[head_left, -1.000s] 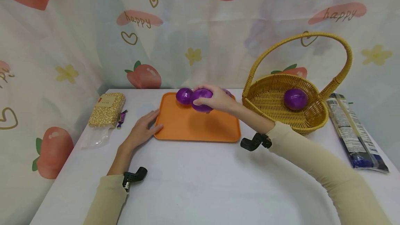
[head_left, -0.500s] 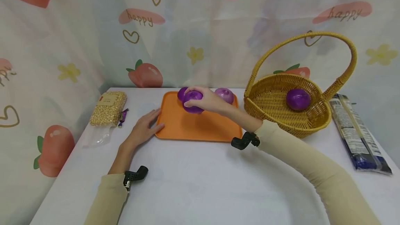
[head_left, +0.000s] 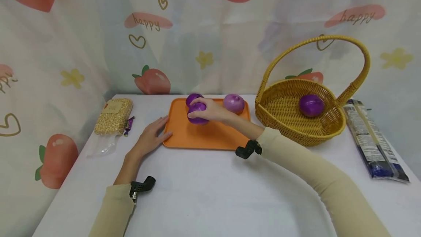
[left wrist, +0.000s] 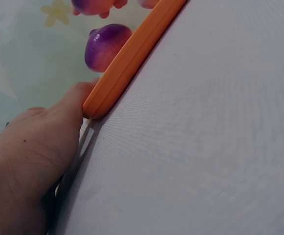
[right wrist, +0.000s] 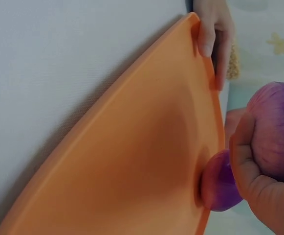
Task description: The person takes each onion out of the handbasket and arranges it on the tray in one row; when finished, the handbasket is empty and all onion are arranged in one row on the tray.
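My right hand (head_left: 213,111) grips a glossy purple onion (head_left: 197,117) above the orange tray (head_left: 210,138). In the right wrist view, fingers curl round this onion (right wrist: 273,134), with a gap between it and the tray floor. Just behind it, partly hidden, a second purple onion (head_left: 193,98) sits at the tray's back left. A paler purple onion (head_left: 234,104) lies at the back right corner. My left hand (head_left: 151,137) rests at the tray's left edge, fingers straight along the rim and thumb over the front corner.
Right of the tray stands a yellow wicker basket (head_left: 299,134) with a tall handle and one purple onion (head_left: 311,105) inside. A dark and white packet (head_left: 375,143) lies beyond it. At far left are a bag of yellow grains (head_left: 113,117) and a small purple-wrapped candy (head_left: 129,126).
My right hand has carried its onion leftward and slightly nearer over the tray, uncovering the paler onion at the back right. The left hand stays at the tray's edge.
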`<state>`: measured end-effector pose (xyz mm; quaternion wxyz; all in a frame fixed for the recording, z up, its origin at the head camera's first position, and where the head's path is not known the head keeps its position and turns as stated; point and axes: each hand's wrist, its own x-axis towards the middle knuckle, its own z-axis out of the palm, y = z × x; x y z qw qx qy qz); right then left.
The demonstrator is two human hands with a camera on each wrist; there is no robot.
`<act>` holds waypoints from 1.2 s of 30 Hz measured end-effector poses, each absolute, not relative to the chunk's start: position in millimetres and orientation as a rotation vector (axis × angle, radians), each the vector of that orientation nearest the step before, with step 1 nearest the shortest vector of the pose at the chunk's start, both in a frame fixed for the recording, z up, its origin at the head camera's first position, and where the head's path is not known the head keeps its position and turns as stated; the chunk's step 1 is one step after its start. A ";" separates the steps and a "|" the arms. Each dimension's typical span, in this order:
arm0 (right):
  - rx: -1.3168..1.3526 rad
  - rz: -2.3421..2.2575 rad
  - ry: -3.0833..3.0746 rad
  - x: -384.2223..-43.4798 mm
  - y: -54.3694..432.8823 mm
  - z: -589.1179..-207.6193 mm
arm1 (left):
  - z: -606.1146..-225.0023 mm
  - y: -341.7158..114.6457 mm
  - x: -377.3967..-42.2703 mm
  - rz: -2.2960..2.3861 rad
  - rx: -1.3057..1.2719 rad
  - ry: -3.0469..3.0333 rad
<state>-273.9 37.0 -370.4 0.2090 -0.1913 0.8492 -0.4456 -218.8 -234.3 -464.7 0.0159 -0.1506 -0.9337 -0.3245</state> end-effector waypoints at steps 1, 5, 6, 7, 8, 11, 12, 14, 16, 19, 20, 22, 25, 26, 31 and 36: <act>-0.546 -1.219 2.378 -274.8 36.0 -372.1 | -465.3 -234.3 -218.8 -1.007 -0.470 -2.901; -0.600 -1.119 2.453 -276.7 31.7 -377.7 | -465.8 -235.6 -218.9 -1.018 -0.486 -2.887; -0.614 -1.100 2.465 -277.1 30.6 -378.7 | -465.8 -235.9 -219.0 -1.015 -0.489 -2.887; -0.624 -1.084 2.474 -277.3 29.6 -379.9 | -466.5 -236.0 -219.0 -1.011 -0.488 -2.890; -0.629 -1.065 2.485 -277.3 28.7 -380.9 | -467.0 -236.1 -219.0 -1.009 -0.484 -2.895; -0.631 -1.044 2.499 -278.2 27.2 -384.2 | -467.4 -235.5 -219.1 -1.014 -0.476 -2.897; -0.620 -1.037 2.503 -278.0 26.9 -384.5 | -467.3 -235.1 -219.2 -1.013 -0.480 -2.899; -0.598 -1.021 2.512 -278.0 26.3 -385.5 | -467.2 -234.4 -219.4 -1.005 -0.474 -2.906; -0.589 -1.004 2.518 -278.7 25.6 -387.0 | -466.4 -233.7 -219.1 -1.002 -0.467 -2.911; -0.587 -0.979 2.529 -279.9 22.9 -389.2 | -466.0 -234.2 -219.2 -0.982 -0.452 -2.923; -0.590 -0.972 2.531 -280.1 21.9 -389.5 | -465.6 -234.3 -219.1 -0.987 -0.453 -2.920; -0.590 -0.953 2.534 -280.3 20.9 -390.7 | -465.9 -234.5 -219.6 -0.985 -0.469 -2.911; -0.600 -0.946 2.524 -279.1 20.6 -391.0 | -465.6 -234.3 -219.8 -0.989 -0.481 -2.901; -0.604 -0.948 2.521 -279.4 20.5 -391.7 | -465.4 -234.4 -219.7 -0.987 -0.484 -2.899; -0.634 -0.968 2.520 -280.4 19.5 -394.3 | -463.4 -234.2 -218.7 -0.990 -0.488 -2.893; -0.657 -0.951 2.523 -281.1 18.3 -396.0 | -463.1 -234.3 -218.8 -0.997 -0.491 -2.895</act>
